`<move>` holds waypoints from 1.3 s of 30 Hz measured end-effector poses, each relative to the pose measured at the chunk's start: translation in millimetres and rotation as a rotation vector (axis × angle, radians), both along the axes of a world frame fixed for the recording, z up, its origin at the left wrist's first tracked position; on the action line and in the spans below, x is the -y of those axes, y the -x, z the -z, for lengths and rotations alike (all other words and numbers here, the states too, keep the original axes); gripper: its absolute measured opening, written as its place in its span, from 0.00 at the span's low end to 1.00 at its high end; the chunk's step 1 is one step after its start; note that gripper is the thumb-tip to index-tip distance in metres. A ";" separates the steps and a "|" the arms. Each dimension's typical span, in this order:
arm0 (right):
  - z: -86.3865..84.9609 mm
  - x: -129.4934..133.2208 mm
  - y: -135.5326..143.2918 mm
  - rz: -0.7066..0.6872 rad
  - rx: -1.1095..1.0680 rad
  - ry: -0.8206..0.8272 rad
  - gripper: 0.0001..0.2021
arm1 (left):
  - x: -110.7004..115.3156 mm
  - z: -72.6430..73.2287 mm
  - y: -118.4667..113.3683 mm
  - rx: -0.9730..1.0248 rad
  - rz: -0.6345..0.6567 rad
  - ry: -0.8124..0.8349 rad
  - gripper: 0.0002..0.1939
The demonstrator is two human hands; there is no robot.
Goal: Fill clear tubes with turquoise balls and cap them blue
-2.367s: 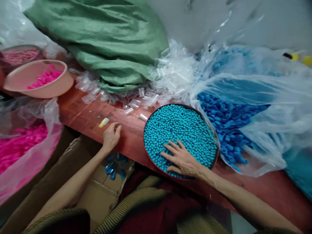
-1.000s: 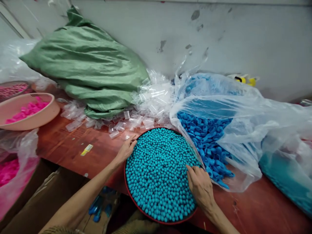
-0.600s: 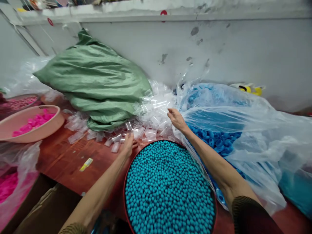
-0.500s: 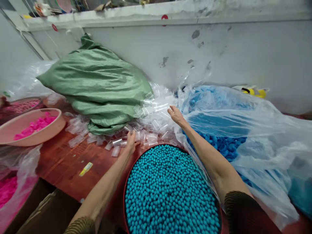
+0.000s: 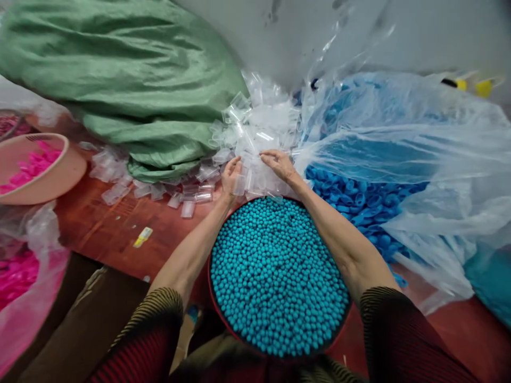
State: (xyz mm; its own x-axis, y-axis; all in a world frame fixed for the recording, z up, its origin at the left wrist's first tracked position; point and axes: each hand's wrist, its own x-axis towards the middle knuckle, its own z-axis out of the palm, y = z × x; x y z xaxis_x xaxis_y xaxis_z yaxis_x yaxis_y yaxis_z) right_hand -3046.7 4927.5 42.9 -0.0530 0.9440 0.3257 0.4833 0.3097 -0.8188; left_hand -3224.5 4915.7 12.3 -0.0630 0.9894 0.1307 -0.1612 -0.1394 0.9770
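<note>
Looks like gathering from here: left hand (image 5: 230, 178) and right hand (image 5: 280, 165) half-curled, clear tubes (image 5: 252, 173) between them, can't tell if pinching any. Next probably needs palms closing evenly.

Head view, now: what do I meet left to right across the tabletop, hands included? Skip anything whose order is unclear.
Peach basin → yellow-and-white label → left hand → right hand → blue plastic pieces.

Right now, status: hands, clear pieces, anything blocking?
Left hand, right hand at clear pieces; grip unclear. Pieces heaped beside green sack. Beads close by, nothing evidently blocking.
</note>
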 end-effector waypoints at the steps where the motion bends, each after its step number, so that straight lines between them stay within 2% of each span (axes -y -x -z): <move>1: 1.9 10.0 -0.1 0.009 -0.011 -0.043 0.17 | 5.3 -2.5 -2.7 -0.050 0.038 -0.039 0.25; 4: 6.9 42.2 -4.9 0.036 -0.012 -0.122 0.19 | 27.0 -7.6 -7.9 -0.236 0.121 -0.120 0.31; 8: 9.9 78.3 -16.0 -0.008 0.051 -0.152 0.20 | 55.9 -11.2 -7.4 -0.538 0.164 -0.252 0.30; 12: 5.1 95.0 -23.4 -0.023 0.158 -0.126 0.20 | 70.6 -15.4 -3.6 -0.752 0.193 -0.343 0.32; 18: -4.8 115.6 -28.5 -0.091 0.307 -0.048 0.21 | 86.1 -12.0 1.1 -0.873 0.306 -0.393 0.32; 20: -10.1 134.6 -31.5 -0.008 0.328 -0.080 0.20 | 92.3 -11.2 3.5 -0.909 0.271 -0.434 0.31; 23: -19.2 180.0 -38.1 0.217 0.401 -0.123 0.17 | 105.7 -15.0 9.0 -0.967 0.083 -0.508 0.28; 25: -21.1 215.4 -40.7 0.316 0.536 -0.065 0.17 | 120.9 -18.7 12.7 -1.015 -0.011 -0.551 0.25; 26: -19.7 231.6 -40.5 0.317 0.627 -0.006 0.18 | 130.7 -19.9 13.9 -1.047 -0.010 -0.573 0.24; 29: -7.3 264.7 -32.4 0.228 0.877 0.140 0.17 | 165.4 -19.5 13.4 -1.191 0.115 -0.670 0.19; 32: 6.4 275.8 -19.4 0.186 0.964 0.105 0.15 | 198.2 -16.4 6.8 -1.346 0.252 -0.816 0.19; 35: 12.6 281.3 -7.0 0.107 0.855 -0.013 0.11 | 219.7 -16.1 -0.3 -1.411 0.341 -0.939 0.22; 37: 12.6 285.3 -0.2 0.009 0.736 -0.007 0.09 | 227.0 -16.9 -2.1 -1.441 0.391 -0.958 0.22; 39: 8.2 285.5 3.6 -0.110 0.648 0.038 0.09 | 230.0 -17.4 -0.8 -1.494 0.437 -0.910 0.21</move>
